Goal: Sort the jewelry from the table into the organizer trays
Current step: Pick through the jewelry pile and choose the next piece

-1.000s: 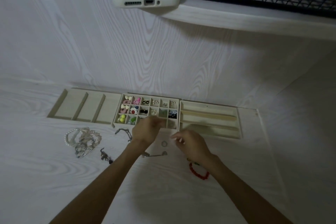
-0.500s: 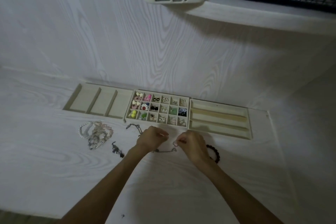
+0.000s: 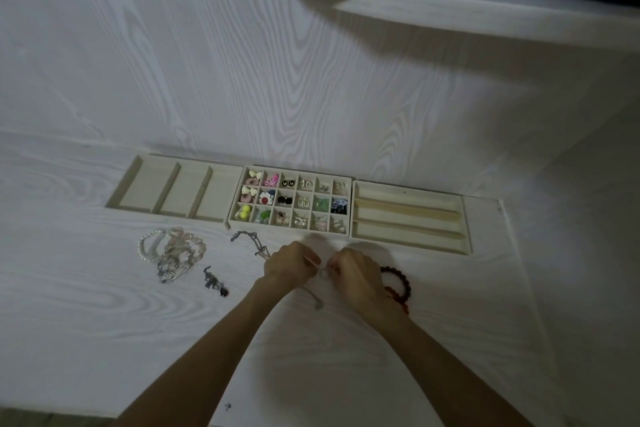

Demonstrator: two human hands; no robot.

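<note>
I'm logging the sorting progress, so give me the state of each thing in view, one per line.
Left hand: pinching a thin chain.
Right hand: pinching the same chain.
Thin chain: held between the hands, tail on the table.
Grid tray: compartments holding small pieces.
Left tray: slots bare.
Right tray: slots bare.
Bracelet pile: unsorted on the table.
Dark bead bracelet: unsorted, beside right hand.

Thin silver chain (image 3: 313,295) dangles (slack) before filled grid tray (image 3: 292,205).

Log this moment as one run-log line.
left hand: pinching silver chain | right hand: pinching same chain | grid tray: filled | bracelet pile: unsorted
</note>
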